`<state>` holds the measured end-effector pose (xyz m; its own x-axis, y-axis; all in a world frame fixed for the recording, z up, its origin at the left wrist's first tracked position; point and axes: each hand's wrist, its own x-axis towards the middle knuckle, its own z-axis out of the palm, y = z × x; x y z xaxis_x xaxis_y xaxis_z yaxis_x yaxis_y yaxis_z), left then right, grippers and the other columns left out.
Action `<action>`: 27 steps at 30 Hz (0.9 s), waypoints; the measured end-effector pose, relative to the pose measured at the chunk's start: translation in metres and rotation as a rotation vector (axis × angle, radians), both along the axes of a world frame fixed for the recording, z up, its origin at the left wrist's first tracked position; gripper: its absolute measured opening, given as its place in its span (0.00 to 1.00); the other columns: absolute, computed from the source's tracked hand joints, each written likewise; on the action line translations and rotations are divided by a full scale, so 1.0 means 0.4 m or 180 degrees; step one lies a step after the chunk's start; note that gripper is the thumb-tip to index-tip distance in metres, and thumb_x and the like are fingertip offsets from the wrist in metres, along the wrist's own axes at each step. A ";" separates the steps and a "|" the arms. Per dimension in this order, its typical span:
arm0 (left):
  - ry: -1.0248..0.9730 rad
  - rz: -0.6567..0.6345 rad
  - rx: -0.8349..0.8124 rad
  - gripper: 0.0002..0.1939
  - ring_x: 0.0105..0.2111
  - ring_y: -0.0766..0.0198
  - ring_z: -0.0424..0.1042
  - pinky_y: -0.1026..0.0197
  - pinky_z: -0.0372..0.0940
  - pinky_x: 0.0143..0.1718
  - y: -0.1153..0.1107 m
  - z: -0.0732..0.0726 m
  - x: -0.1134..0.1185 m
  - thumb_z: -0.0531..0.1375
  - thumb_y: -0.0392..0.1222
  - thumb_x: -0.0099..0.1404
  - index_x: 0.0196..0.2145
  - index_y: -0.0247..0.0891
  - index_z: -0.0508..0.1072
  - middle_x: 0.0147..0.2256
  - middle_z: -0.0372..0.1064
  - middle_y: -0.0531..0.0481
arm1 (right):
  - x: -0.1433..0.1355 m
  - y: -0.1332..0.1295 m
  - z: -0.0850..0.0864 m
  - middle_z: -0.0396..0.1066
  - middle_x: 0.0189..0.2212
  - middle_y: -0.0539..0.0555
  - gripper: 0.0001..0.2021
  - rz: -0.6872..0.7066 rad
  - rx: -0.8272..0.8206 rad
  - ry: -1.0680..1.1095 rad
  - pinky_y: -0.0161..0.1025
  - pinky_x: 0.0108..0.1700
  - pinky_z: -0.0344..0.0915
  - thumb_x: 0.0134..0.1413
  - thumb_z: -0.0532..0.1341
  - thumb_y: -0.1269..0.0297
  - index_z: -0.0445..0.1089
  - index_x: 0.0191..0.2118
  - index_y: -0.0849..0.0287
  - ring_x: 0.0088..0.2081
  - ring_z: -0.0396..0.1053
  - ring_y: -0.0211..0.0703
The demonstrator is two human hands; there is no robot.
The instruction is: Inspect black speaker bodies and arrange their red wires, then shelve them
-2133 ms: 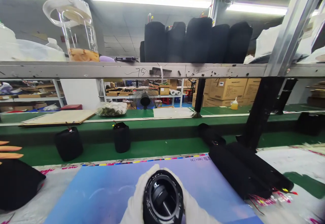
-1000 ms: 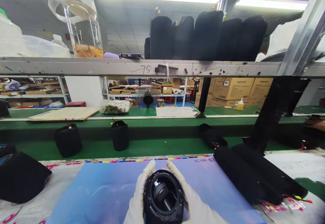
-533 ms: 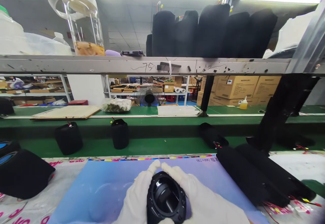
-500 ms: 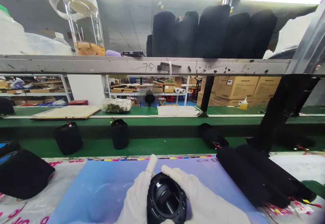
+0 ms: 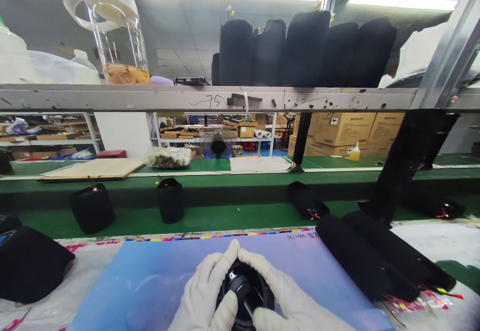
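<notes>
Both my hands wear white gloves and close round a round black housing [image 5: 245, 291] with a glossy, hollow top, low in the middle of the view. My left hand [image 5: 210, 291] grips its left side, thumb over the near rim. On the other side my right hand [image 5: 275, 291] holds it, its thumb also at the near rim. The fingertips of both hands meet at the far edge. Beneath lies a blue-purple sheet [image 5: 150, 271]. The lower part of the housing is hidden by the gloves and the frame edge.
Black fabric-covered tubes [image 5: 371, 261] with wires lie at the right. Black cylinders [image 5: 170, 201] stand on the green bench [image 5: 225, 216]. A dark fabric piece [image 5: 33, 266] sits at left. Overhead, a shelf [image 5: 168, 97] bears a glass jar [image 5: 120, 46] and more black tubes [image 5: 307, 48].
My left hand has shifted its grip: its fingers now curl round the far edge to meet the right hand's, and its thumb has come onto the near rim. The view has shifted slightly.
</notes>
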<state>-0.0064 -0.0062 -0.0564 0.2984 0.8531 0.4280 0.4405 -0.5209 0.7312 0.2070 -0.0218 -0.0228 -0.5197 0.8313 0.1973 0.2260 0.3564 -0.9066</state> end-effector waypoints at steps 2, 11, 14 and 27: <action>-0.0024 0.0044 -0.0343 0.35 0.49 0.47 0.70 0.47 0.63 0.52 0.003 0.010 0.005 0.43 0.69 0.65 0.63 0.54 0.62 0.50 0.70 0.45 | -0.001 0.001 0.004 0.49 0.69 0.54 0.37 -0.0005 0.0055 0.0009 0.49 0.68 0.47 0.57 0.60 0.42 0.51 0.68 0.47 0.69 0.48 0.53; -0.0174 0.0086 -0.0731 0.29 0.41 0.52 0.74 0.52 0.67 0.43 0.025 0.008 0.001 0.45 0.61 0.68 0.63 0.55 0.61 0.44 0.72 0.47 | -0.010 0.051 -0.056 0.64 0.61 0.55 0.25 -0.0261 0.0442 0.0040 0.48 0.66 0.53 0.66 0.47 0.45 0.62 0.63 0.45 0.63 0.59 0.50; -0.0221 -0.0007 -0.0577 0.34 0.48 0.48 0.71 0.50 0.64 0.50 0.016 0.006 -0.005 0.45 0.67 0.65 0.62 0.51 0.64 0.47 0.71 0.44 | -0.014 0.062 -0.058 0.67 0.57 0.56 0.26 -0.0091 0.0547 -0.0006 0.49 0.64 0.57 0.66 0.46 0.44 0.60 0.64 0.45 0.60 0.63 0.50; -0.0263 0.0061 -0.0759 0.37 0.31 0.62 0.71 0.58 0.65 0.37 0.019 0.024 -0.021 0.49 0.67 0.64 0.66 0.52 0.55 0.47 0.64 0.48 | -0.021 0.074 -0.042 0.68 0.52 0.57 0.28 -0.0334 0.0572 0.0081 0.49 0.59 0.62 0.63 0.46 0.39 0.69 0.57 0.49 0.53 0.67 0.50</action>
<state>-0.0150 0.0016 -0.0469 0.2535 0.9380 0.2364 0.3823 -0.3216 0.8663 0.1986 0.0077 -0.0397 -0.4249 0.8309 0.3592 0.2483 0.4886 -0.8364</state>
